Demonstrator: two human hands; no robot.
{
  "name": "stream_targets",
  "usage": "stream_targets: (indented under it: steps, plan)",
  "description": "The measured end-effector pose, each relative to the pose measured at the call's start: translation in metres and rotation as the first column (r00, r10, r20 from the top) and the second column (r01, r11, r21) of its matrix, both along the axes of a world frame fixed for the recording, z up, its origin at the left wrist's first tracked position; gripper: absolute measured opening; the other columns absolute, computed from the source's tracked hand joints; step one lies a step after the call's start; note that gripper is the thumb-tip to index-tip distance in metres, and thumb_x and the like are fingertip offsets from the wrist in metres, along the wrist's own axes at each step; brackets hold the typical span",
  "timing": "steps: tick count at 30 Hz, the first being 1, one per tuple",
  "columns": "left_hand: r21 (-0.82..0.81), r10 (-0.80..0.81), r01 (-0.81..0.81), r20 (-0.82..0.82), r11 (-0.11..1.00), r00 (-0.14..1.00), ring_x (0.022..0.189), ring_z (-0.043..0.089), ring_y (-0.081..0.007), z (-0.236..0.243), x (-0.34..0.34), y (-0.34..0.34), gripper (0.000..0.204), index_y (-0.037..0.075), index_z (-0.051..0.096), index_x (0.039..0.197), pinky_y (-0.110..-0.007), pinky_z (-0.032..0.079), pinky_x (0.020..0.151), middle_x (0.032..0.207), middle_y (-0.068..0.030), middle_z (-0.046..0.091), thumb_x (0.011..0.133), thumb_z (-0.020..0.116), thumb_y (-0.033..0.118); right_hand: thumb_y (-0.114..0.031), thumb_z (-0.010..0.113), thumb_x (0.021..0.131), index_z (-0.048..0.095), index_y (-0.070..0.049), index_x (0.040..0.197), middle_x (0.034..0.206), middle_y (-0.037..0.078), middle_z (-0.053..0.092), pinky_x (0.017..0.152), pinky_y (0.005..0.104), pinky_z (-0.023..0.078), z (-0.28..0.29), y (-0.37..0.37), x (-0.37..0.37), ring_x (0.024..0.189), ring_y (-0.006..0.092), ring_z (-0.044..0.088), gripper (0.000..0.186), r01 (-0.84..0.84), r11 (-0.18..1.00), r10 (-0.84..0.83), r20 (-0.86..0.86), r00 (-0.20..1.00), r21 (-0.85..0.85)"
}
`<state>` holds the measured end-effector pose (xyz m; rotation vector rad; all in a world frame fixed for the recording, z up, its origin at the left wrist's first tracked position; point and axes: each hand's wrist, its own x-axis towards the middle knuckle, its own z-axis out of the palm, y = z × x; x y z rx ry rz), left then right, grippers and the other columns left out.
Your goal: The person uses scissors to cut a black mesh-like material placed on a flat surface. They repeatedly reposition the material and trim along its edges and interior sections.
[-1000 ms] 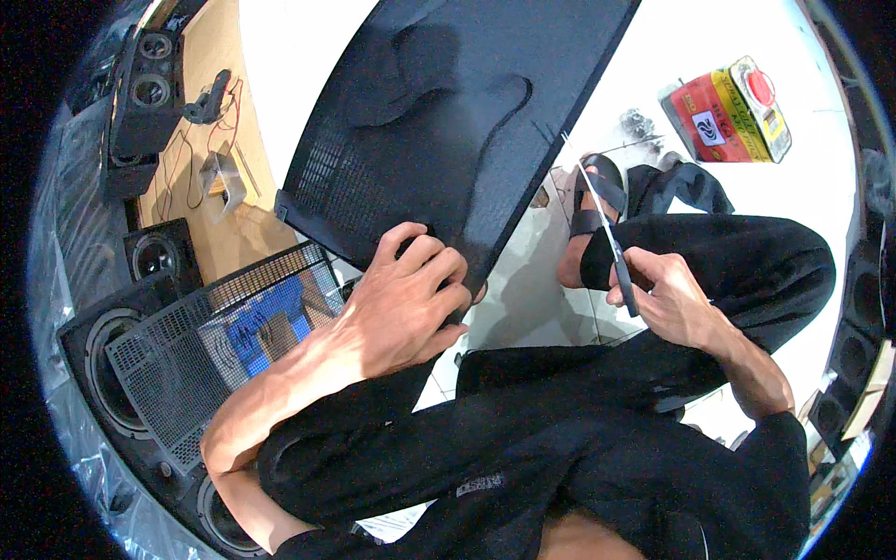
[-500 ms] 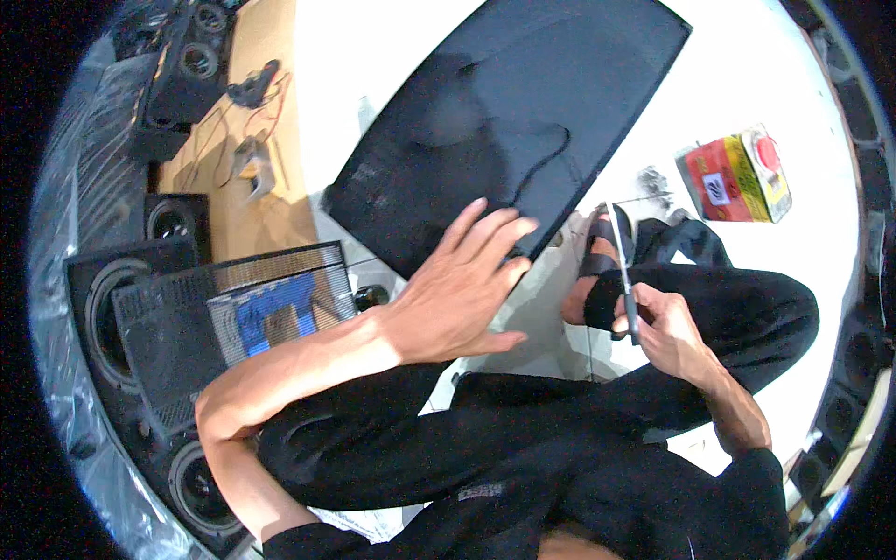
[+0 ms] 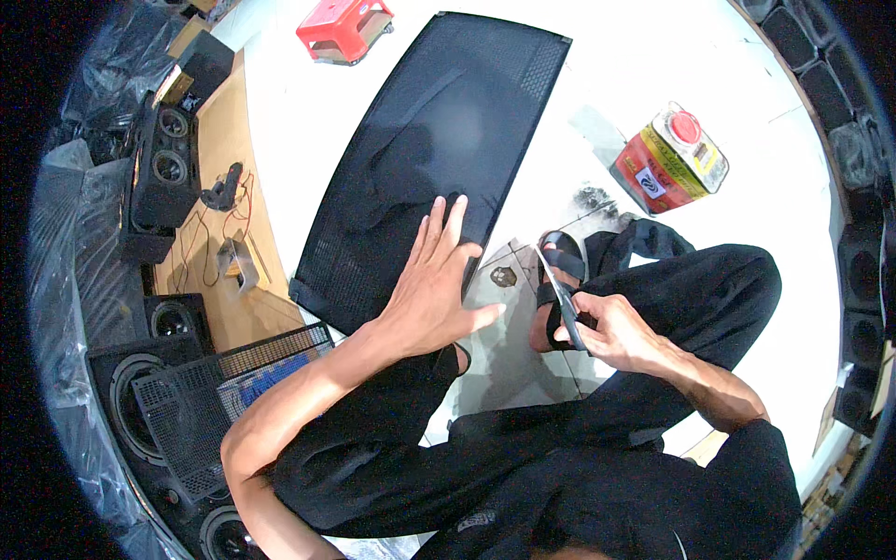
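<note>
A long black speaker grille (image 3: 434, 131) with a slim frame and cloth-like mesh lies on the white tiled floor in front of me. My left hand (image 3: 425, 285) is spread over its near right corner, fingertips on or just above the dark surface, which I cannot tell apart. My right hand (image 3: 616, 331) is closed around the dark handle of a knife (image 3: 563, 303). Its thin pale blade points away from me, above my sandalled foot (image 3: 563, 266) and apart from the grille.
A red and yellow metal can (image 3: 669, 163) stands at the right, near a dark smudge (image 3: 594, 199). Far off is a red plastic stool (image 3: 343, 26). Speaker boxes (image 3: 163, 149), a wooden board (image 3: 219, 266) with wires, and a perforated metal grille (image 3: 182, 420) line the left.
My view has shifted, bringing the red stool and the grille's far end into sight. The left hand's fingers are closer together; the right hand still holds the knife, its blade now tilted left.
</note>
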<state>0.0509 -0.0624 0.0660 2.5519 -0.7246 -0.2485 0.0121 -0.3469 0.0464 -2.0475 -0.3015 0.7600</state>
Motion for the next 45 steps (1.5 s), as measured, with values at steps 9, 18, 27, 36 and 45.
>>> stream_targets:
  steps: [9,18,27,36,45]
  plan:
    - [0.055,0.082,-0.083,0.006,0.995,0.997,0.151,0.005,-0.0498,-0.003,0.029,-0.024,0.062,-0.008,0.059,0.117,-0.055,0.017,0.121,0.16,-0.0344,0.011,0.077,0.081,0.034,-0.042,0.072,0.092,0.063,0.003,0.087,0.053,0.015,0.049,0.049,0.041,0.041,0.0,-0.003,0.002,0.046,0.024,0.05,0.046,0.049,0.998,-0.052,0.082,0.995,0.049]
    - [0.041,0.116,-0.119,0.075,0.992,0.99,0.15,0.012,-0.0483,-0.002,0.029,-0.023,0.074,-0.008,0.048,0.132,-0.054,0.018,0.122,0.157,-0.0349,0.018,0.079,0.08,0.033,-0.037,0.071,0.093,0.064,0.003,0.095,0.058,0.014,0.051,0.051,0.0373,0.042,-0.001,-0.008,0.003,0.051,0.0172,0.049,0.041,0.139,0.99,-0.141,0.094,0.985,0.027]
    - [-0.104,0.648,-0.648,0.277,0.754,0.709,0.122,0.056,-0.0414,0.01,0.088,0.113,0.054,-0.008,0.058,0.126,-0.044,0.043,0.105,0.129,-0.0285,0.059,0.09,0.068,0.031,-0.041,0.065,0.097,0.062,0.007,0.102,0.073,0.009,0.06,0.062,0.0331,0.046,-0.005,-0.003,0.006,0.069,0.0132,0.053,0.048,0.385,0.909,-0.399,0.067,0.914,0.157]
    - [-0.014,0.682,-0.682,0.062,0.731,0.729,0.09,0.072,-0.0325,-0.017,0.072,0.163,0.033,-0.005,0.072,0.1,-0.039,0.054,0.083,0.093,-0.0216,0.073,0.093,0.065,0.026,-0.032,0.083,0.083,0.064,0.003,0.104,0.09,0.009,0.066,0.072,0.0294,0.05,-0.02,0.048,0.014,0.083,0.0143,0.061,0.045,0.417,0.851,-0.377,-0.183,0.908,0.319]
    - [-0.038,0.686,-0.688,0.129,0.725,0.716,0.09,0.069,-0.0346,-0.037,0.066,0.161,0.024,-0.003,0.066,0.099,-0.042,0.053,0.082,0.092,-0.0206,0.071,0.094,0.062,0.02,-0.014,0.08,0.083,0.062,0.002,0.092,0.08,0.006,0.065,0.063,0.0249,0.051,-0.019,0.122,0.016,0.066,0.0118,0.061,0.026,0.68,0.509,-0.586,-0.367,0.723,0.527]
